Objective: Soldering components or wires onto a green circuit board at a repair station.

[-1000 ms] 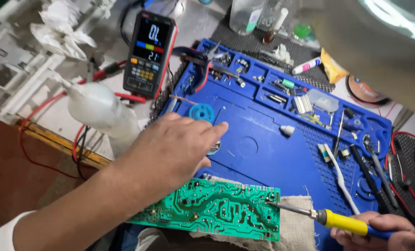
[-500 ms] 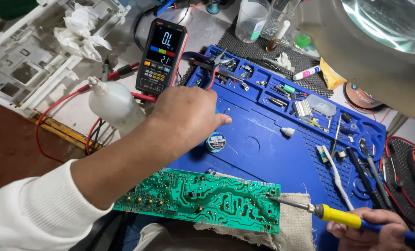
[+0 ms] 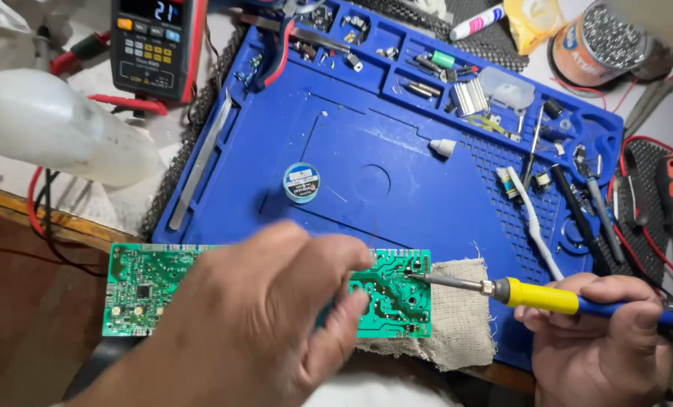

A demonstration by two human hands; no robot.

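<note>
A green circuit board [image 3: 144, 283] lies at the near edge of a blue work mat [image 3: 396, 151], its right end resting on a beige cloth [image 3: 460, 316]. My left hand [image 3: 253, 324] is blurred and covers the middle of the board, with fingers and thumb curled over it. Whether it grips the board is unclear. My right hand [image 3: 604, 339] holds a soldering iron [image 3: 536, 295] with a yellow and blue handle. The iron's metal tip touches the right part of the board.
A small round spool [image 3: 301, 183] sits on the mat. Tweezers [image 3: 201, 162] lie along its left rim, a white toothbrush [image 3: 534, 222] and tools at its right. A multimeter [image 3: 155, 41] and a white bottle [image 3: 50, 128] are at the left, a solder reel [image 3: 604, 41] at the top right.
My left hand has pulled back from the mat near the spool and multimeter to the circuit board. The view has dropped closer to the bench. The soldering iron stays at the board's right end.
</note>
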